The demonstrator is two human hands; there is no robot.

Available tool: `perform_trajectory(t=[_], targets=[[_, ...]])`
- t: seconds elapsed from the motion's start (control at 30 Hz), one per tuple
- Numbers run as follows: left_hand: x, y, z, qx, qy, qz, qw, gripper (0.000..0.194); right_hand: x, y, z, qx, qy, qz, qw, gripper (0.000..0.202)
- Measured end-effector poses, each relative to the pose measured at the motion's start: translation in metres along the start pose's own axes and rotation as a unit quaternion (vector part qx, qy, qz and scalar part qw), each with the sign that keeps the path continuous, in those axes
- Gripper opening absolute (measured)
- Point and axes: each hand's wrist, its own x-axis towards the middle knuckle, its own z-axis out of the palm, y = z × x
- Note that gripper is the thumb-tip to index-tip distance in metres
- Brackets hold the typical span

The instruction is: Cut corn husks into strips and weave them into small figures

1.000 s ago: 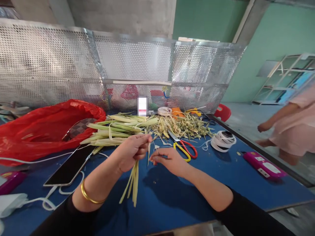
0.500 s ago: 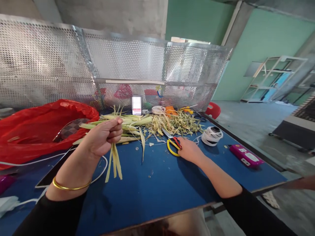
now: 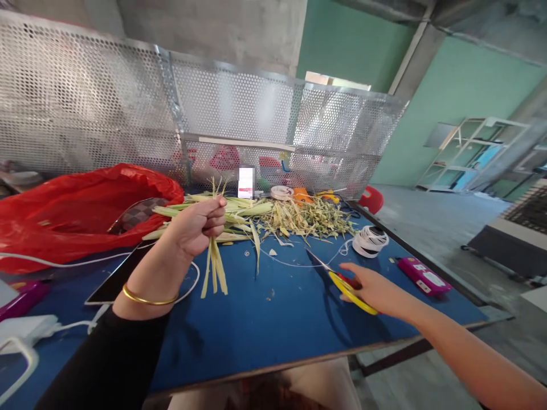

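Note:
My left hand is closed around a small bunch of pale husk strips, whose ends hang below the fist while thin tips stick up above it. My right hand holds scissors with yellow and red handles over the blue table, blades pointing up and left. Behind my left hand lie long green husk leaves. To their right is a heap of short husk scraps. A roll of white string stands beyond my right hand, with a loose strand running left.
A red plastic bag covers the table's left back. A purple pack lies on the right. White tape sits before the perforated metal screen. A white charger is at the left.
My right hand has lifted the scissors from beside the scraps and brought them right and nearer to me. The view has shifted slightly; my left hand still grips the strips.

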Motion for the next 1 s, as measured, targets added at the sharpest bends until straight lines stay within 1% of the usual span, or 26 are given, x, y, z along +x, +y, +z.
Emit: perform_trajectory(t=[0.07,0.1,0.23,0.27,0.33,0.4,0.47,0.53,0.6,0.63,0.7,0.77,0.87,0.93,1.0], targets=[[0.000,0.000,0.000,0.001,-0.002,-0.001,1.000,0.026,-0.020,0.008,-0.002,0.066,-0.057,0.044,0.995,0.076],[0.001,-0.001,-0.001,0.002,-0.003,-0.001,1.000,0.026,-0.030,0.012,-0.003,0.101,-0.071,0.062,0.990,0.079],[0.002,-0.002,-0.002,-0.008,-0.009,-0.003,1.000,0.026,-0.063,0.025,-0.005,0.204,-0.079,0.083,0.972,0.079],[0.003,-0.002,-0.002,-0.010,-0.009,-0.003,1.000,0.026,-0.069,0.028,-0.004,0.237,-0.075,0.084,0.965,0.077],[0.003,-0.002,-0.002,-0.009,-0.011,-0.004,1.000,0.026,-0.077,0.031,0.003,0.317,-0.090,0.075,0.941,0.068],[0.003,-0.003,-0.002,-0.005,-0.012,-0.003,1.000,0.026,-0.082,0.031,0.014,0.395,-0.124,0.045,0.909,0.054],[0.003,-0.002,-0.002,-0.004,-0.013,-0.003,1.000,0.026,-0.082,0.026,0.026,0.469,-0.156,0.024,0.869,0.044],[0.003,-0.002,-0.001,-0.004,-0.010,-0.006,1.000,0.026,-0.080,0.018,0.038,0.543,-0.195,0.016,0.817,0.044],[0.003,-0.002,0.001,-0.001,-0.006,-0.009,1.000,0.026,-0.076,0.007,0.046,0.602,-0.233,0.003,0.764,0.049],[0.003,-0.002,0.001,0.001,-0.004,-0.010,1.000,0.026,-0.073,0.001,0.049,0.622,-0.248,0.000,0.743,0.054],[0.003,-0.002,0.002,0.006,-0.003,-0.010,1.000,0.026,-0.067,-0.011,0.054,0.646,-0.259,-0.001,0.718,0.056],[0.002,-0.002,0.002,0.006,-0.003,-0.010,1.000,0.026,-0.061,-0.022,0.058,0.651,-0.275,0.006,0.708,0.055],[0.001,-0.002,0.002,0.003,0.000,-0.011,1.000,0.026,-0.051,-0.038,0.062,0.648,-0.299,0.026,0.700,0.055],[0.000,-0.001,0.003,0.000,0.001,-0.011,1.000,0.026,-0.044,-0.048,0.065,0.647,-0.297,0.044,0.701,0.054],[0.000,0.000,0.003,0.000,-0.002,-0.009,1.000,0.026,-0.037,-0.056,0.068,0.644,-0.281,0.061,0.709,0.053]])
